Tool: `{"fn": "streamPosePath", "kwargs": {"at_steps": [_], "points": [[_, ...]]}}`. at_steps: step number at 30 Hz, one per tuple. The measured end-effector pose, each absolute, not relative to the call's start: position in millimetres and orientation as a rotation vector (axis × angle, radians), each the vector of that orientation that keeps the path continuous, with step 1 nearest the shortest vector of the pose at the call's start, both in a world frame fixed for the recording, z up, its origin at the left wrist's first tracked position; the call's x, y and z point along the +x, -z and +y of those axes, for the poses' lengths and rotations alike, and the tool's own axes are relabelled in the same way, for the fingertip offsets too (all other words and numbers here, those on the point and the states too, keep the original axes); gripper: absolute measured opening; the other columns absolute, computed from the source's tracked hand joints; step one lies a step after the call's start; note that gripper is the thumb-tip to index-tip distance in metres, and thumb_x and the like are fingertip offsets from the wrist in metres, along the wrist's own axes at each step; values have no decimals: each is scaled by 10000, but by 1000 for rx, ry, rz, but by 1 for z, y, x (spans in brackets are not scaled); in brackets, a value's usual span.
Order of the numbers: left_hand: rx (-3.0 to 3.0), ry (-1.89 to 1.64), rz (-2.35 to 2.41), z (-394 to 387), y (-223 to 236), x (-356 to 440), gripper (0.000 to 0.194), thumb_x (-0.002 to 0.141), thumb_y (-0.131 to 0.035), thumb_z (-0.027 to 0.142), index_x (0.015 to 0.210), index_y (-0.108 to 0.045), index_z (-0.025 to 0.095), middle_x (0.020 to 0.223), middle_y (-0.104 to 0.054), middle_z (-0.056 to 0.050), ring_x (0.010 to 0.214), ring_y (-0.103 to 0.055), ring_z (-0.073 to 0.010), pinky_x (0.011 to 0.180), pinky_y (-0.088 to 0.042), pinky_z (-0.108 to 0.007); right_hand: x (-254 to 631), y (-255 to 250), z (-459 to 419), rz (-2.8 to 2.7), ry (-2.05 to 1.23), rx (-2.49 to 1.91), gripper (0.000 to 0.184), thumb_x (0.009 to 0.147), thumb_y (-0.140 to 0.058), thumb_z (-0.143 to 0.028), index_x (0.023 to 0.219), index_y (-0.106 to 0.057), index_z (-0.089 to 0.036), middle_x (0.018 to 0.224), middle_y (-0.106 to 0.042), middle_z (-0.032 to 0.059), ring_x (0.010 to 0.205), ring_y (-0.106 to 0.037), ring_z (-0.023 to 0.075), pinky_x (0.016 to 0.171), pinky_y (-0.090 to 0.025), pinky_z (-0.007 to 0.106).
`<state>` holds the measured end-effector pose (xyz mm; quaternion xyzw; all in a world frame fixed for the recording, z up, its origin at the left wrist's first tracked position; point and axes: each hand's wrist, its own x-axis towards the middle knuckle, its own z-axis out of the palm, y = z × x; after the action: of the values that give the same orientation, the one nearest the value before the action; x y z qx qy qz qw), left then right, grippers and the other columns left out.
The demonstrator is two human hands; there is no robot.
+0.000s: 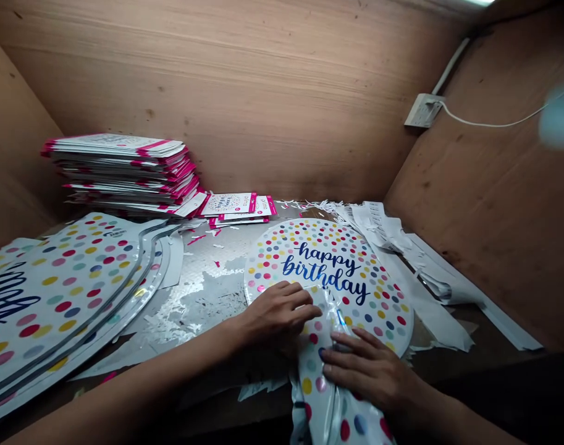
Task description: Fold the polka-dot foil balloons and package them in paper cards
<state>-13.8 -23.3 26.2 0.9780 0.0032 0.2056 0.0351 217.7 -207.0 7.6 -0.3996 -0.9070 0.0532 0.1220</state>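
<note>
Three wooden walls enclose a worn, silver-topped bench. On its left side, dotted sheets lie in an overlapping pile. Right of the middle is a round sheet reading "happy birthday" in blue. Beyond the pile, at far left, stands a stack of pink-edged packets. White paper strips run along the right side. At the near middle, a folded dotted sheet overlaps the round one. The right hand lies flattened on it, its grip loose, fingers extended; the left hand curls at its far end, though whether that grip pinches it is unclear. Loose packets lie just right of the stack. A white socket is on the right wall; paper scraps litter the bench.
</note>
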Motion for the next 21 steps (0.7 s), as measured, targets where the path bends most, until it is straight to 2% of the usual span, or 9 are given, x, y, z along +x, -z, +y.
{"fn": "streamPosePath", "kwargs": {"at_steps": [1, 3, 6, 9, 12, 15, 18, 19, 21], "points": [[2987, -649, 48, -22, -26, -15, 231, 976, -462, 204, 1127, -635, 207, 1002, -695, -68, 900, -644, -181, 796, -482, -294, 222, -5, -199, -2592, -140, -1215, 479, 1014, -512, -276, 1488, -453, -273, 1465, -560, 30, 1465, -359, 242, 1238, -210, 455], [2944, -607, 104, -19, -26, -17, 251, 936, -467, 168, 1130, -623, 197, 981, -690, -66, 854, -647, -173, 750, -495, -276, 229, -5, -178, -2468, -142, -1308, 432, 997, -535, -282, 1429, -534, -258, 1415, -610, 56, 1435, -410, 271, 1199, -302, 483], [2910, -471, 138, -16, -25, -17, 398, 873, -514, 163, 1265, -571, 196, 1157, -687, -83, 1036, -655, -210, 890, -514, -320, 234, -10, -148, -2355, -214, -1390, 454, 950, -583, -244, 1404, -566, -231, 1412, -607, 103, 1362, -503, 283, 1130, -415, 480], [2893, -361, 143, -13, -23, -17, 495, 835, -547, 187, 1330, -552, 208, 1349, -619, -88, 1244, -577, -254, 1054, -450, -391, 236, -15, -134, -2386, -274, -1377, 564, 922, -603, -224, 1473, -485, -228, 1493, -522, 121, 1359, -506, 274, 1130, -423, 471], [2844, -297, 149, -12, -25, -19, 514, 835, -530, 196, 1347, -557, 233, 1410, -582, -74, 1304, -537, -255, 1119, -387, -408, 242, -14, -132, -2425, -317, -1341, 564, 906, -616, -214, 1458, -507, -249, 1474, -548, 99, 1368, -496, 272, 1124, -433, 456], [2776, -297, 164, -13, -28, -18, 515, 830, -538, 212, 1343, -567, 252, 1403, -586, -73, 1314, -526, -258, 1135, -348, -398, 249, -11, -131, -2362, -390, -1307, 473, 905, -612, -204, 1374, -601, -261, 1412, -610, 84, 1337, -531, 278, 1110, -444, 462], [2678, -311, 233, -13, -29, -11, 564, 790, -640, 321, 1345, -558, 266, 1330, -634, -69, 1246, -569, -281, 1096, -365, -402, 254, -12, -126, -2139, -623, -1330, 332, 922, -602, -271, 1238, -701, -249, 1292, -694, 90, 1227, -620, 304, 1062, -479, 473], [2630, -325, 301, -12, -29, -7, 543, 796, -643, 341, 1328, -568, 265, 1269, -669, -61, 1185, -604, -276, 1053, -395, -392, 254, -14, -123, -2013, -726, -1372, 302, 935, -584, -308, 1196, -719, -239, 1221, -727, 91, 1153, -662, 306, 1022, -507, 469], [2511, -372, 525, -9, -27, 3, 369, 867, -574, 351, 1217, -630, 245, 1094, -730, -44, 1010, -665, -248, 904, -459, -347, 252, -16, -117, -1698, -911, -1458, 328, 955, -553, -379, 1199, -700, -216, 1073, -762, 85, 1006, -712, 293, 927, -559, 449]]}}
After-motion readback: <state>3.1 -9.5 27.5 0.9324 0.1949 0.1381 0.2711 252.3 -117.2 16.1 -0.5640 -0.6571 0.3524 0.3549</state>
